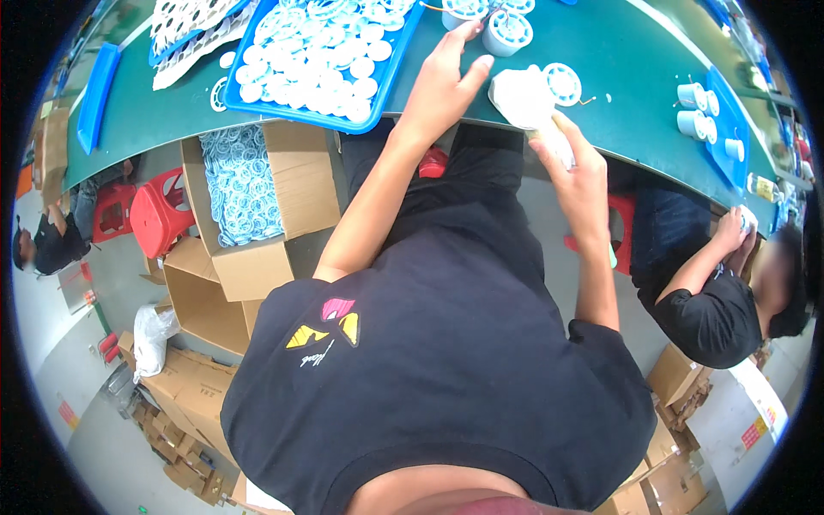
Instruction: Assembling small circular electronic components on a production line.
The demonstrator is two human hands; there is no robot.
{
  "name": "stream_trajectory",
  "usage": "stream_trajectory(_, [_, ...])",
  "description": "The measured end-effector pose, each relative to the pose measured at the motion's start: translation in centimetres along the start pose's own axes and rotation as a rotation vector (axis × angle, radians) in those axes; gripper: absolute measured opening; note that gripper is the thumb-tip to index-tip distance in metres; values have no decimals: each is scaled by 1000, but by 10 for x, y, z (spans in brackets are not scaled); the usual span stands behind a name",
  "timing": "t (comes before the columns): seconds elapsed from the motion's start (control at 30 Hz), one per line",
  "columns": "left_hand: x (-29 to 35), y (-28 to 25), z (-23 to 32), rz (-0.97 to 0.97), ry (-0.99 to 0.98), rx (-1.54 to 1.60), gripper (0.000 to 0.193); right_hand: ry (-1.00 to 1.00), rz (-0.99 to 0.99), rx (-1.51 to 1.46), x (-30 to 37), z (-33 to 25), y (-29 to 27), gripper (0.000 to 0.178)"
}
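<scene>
My left hand (442, 90) is at the table edge, its thumb and index finger apart, with nothing visible between them. Just beyond its fingertips stand several white round cup-shaped parts (508, 33) with ring-patterned tops and thin wires. My right hand (584, 176) is closed round a pale, elongated thing (556, 146) whose kind I cannot make out. A bulky white piece (521, 96), perhaps cloth, adjoins its far end. Touching that piece is another white round part (563, 83), with a short wire lying on the table.
A blue tray (382, 107) heaped with white discs lies left on the green table (172, 112). Below it is an open cardboard box (300, 184) of pale blue rings. A red stool (161, 210) stands left. At right, a co-worker (712, 292) sits near another blue tray (730, 167).
</scene>
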State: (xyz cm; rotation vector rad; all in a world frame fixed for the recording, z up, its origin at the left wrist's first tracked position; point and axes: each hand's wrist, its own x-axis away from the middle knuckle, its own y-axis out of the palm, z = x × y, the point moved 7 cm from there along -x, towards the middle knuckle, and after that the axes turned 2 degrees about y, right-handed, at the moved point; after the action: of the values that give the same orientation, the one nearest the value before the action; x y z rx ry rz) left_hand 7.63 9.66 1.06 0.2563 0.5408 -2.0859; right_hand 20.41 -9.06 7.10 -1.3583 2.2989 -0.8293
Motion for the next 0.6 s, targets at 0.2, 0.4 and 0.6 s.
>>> stream_trajectory(0.2, [-27, 19, 5, 87, 31, -118, 87, -142, 262, 322, -3, 14, -18, 50])
stream_trajectory(0.4, [-27, 8, 13, -33, 69, -124, 76, -79, 415, 530, -29, 59, -41, 50])
stream_trajectory(0.6, [11, -15, 12, -79, 27, -192, 90, -222, 443, 176, -34, -3, -17, 21])
